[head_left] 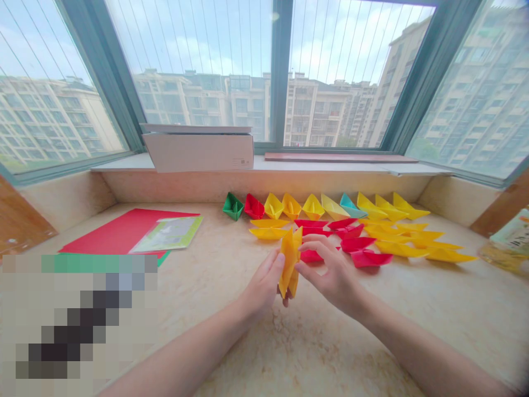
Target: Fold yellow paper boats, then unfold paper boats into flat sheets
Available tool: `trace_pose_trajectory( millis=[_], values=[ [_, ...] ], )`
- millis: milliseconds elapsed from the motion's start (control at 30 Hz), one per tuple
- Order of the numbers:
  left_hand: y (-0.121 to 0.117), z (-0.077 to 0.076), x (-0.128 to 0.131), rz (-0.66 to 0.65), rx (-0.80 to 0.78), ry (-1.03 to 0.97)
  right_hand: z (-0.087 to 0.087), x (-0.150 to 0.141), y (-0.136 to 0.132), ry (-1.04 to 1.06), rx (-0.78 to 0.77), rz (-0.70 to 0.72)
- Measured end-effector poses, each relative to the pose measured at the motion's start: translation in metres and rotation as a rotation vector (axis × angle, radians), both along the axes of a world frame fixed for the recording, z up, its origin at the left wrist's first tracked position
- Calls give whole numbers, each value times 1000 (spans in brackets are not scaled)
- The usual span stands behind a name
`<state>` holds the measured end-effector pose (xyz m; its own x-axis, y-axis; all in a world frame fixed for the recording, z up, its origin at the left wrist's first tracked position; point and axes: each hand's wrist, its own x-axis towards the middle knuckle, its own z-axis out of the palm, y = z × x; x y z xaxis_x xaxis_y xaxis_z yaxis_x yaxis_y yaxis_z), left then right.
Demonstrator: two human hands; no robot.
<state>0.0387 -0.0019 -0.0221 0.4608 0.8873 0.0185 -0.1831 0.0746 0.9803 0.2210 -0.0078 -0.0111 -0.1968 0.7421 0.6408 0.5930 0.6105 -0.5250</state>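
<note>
Toward the left of my feed, a red sheet of paper is lying flat on the stone surface, with a pale green printed sheet resting partly over it, both apparently kept within reach. Above them, a white cardboard box is sitting on the window sill. Moving right, I am watching the left hand pinching a folded yellow paper upright, its fingers clenched against the paper's side to hold it. The right hand is reaching across from the other side, fingertips on the paper's upper edge, though I cannot tell whether they are gripping it or only steadying it. Just beyond, red paper boats and yellow paper boats are lying in close rows, seemingly gathered away from the hands' working space.
</note>
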Motion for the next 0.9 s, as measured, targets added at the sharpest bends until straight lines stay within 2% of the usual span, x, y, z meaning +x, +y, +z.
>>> trace_pose_trajectory(
  millis=[267, 467, 700, 900],
  values=[
    [-2, 3, 2, 41, 27, -31, 3, -3, -2, 35, -58, 35],
    [-6, 5, 3, 63, 31, -34, 4, -7, -3, 165, -230, 56],
    [-5, -2, 3, 21, 69, -43, 0, -11, -1, 258, -300, 31],
    [-8, 0, 5, 26, 119, -53, 1, -10, -2, 330, -433, 68]
  ],
)
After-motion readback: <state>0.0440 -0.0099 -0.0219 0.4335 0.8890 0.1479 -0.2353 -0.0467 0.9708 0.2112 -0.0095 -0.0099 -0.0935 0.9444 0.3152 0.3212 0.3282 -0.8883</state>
